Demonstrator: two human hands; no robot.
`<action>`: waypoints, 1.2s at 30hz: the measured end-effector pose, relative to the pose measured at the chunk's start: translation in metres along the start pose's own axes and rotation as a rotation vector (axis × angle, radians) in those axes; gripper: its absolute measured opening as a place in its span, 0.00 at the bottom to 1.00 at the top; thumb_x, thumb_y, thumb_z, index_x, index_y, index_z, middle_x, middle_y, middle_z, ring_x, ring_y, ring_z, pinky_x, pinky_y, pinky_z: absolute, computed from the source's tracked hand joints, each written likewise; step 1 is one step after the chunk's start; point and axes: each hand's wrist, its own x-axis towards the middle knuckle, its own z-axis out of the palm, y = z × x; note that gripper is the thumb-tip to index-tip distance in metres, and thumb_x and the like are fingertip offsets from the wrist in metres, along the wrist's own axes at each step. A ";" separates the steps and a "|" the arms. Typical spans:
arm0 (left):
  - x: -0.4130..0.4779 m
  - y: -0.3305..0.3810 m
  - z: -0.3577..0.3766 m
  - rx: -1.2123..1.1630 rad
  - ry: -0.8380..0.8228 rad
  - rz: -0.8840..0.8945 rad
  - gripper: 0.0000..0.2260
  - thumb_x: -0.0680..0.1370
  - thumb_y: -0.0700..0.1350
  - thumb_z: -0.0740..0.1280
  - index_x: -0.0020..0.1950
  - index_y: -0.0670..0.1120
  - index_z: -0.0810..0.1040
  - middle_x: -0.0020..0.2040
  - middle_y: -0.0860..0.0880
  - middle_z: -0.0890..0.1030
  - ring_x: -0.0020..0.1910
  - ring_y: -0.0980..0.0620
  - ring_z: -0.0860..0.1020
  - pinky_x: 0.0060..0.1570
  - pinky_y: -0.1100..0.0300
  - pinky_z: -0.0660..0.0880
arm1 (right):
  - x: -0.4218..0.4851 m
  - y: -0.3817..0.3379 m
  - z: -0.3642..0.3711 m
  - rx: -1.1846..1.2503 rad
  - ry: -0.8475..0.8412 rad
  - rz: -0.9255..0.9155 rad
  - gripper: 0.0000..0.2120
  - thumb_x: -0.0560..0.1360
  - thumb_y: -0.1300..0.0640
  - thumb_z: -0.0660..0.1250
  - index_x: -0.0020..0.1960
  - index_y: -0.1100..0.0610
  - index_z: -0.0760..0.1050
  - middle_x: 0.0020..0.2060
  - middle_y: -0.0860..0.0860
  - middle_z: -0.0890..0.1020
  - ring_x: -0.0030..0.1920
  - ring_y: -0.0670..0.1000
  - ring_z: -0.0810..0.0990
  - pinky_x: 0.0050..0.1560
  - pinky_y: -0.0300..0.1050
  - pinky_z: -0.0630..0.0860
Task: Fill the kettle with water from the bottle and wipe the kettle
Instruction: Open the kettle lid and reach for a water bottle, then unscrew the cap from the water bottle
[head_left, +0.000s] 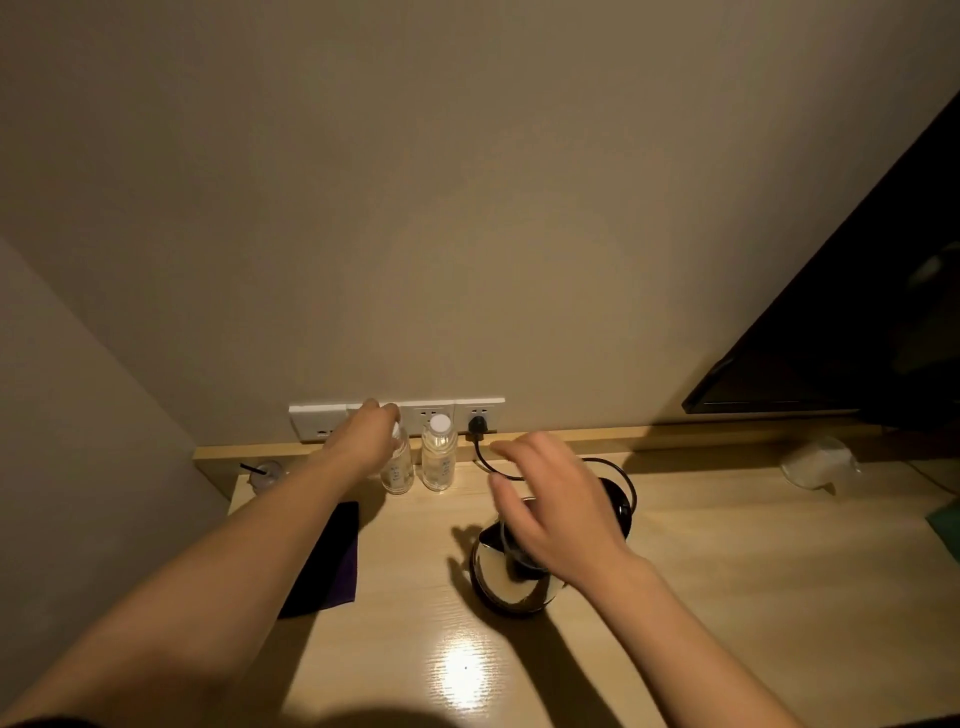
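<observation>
a pale wooden counter runs along a beige wall, seen from above in dim warm light. at the back, a white strip of wall sockets sits just above the counter's raised rear ledge, and a black plug is pushed into the rightmost socket; its black cord loops down toward the kettle. two clear water bottles stand upright side by side below the sockets: the left bottle and the right bottle, which has a white cap. the steel kettle with a black base and handle stands near the middle of the counter, in front of and to the right of the bottles. a dark cloth lies flat on the counter to the kettle's left, partly hidden by the left forearm. a small plastic cup with a black straw sits at the far left corner, a crumpled clear plastic bag lies far right, and a dark screen fills the right edge. the left hand reaches out with the arm straight, its grip curled over the top of the left bottle, hiding the cap; whether it is fully clamped cannot be told. the right hand hovers over the kettle's top, fingers spread and loose, holding nothing, covering the lid from view.
</observation>
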 end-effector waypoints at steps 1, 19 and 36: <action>-0.001 0.000 0.001 0.001 0.018 0.012 0.14 0.82 0.45 0.68 0.67 0.45 0.77 0.61 0.42 0.76 0.53 0.41 0.79 0.54 0.47 0.80 | 0.003 -0.005 0.008 -0.007 -0.052 -0.019 0.19 0.83 0.46 0.61 0.68 0.56 0.78 0.56 0.49 0.81 0.58 0.49 0.78 0.54 0.43 0.75; -0.132 0.016 -0.102 0.107 0.154 0.627 0.14 0.82 0.55 0.63 0.52 0.45 0.76 0.49 0.48 0.77 0.44 0.49 0.76 0.41 0.56 0.70 | 0.046 -0.024 0.099 0.622 -0.386 0.231 0.35 0.70 0.57 0.81 0.72 0.46 0.70 0.61 0.38 0.81 0.59 0.32 0.78 0.53 0.24 0.70; -0.154 0.021 -0.081 0.011 0.160 0.302 0.19 0.79 0.65 0.66 0.53 0.49 0.73 0.49 0.52 0.73 0.48 0.49 0.76 0.43 0.53 0.70 | 0.019 -0.048 0.110 0.512 -0.305 0.298 0.26 0.67 0.45 0.80 0.60 0.46 0.73 0.48 0.44 0.85 0.49 0.48 0.83 0.52 0.56 0.81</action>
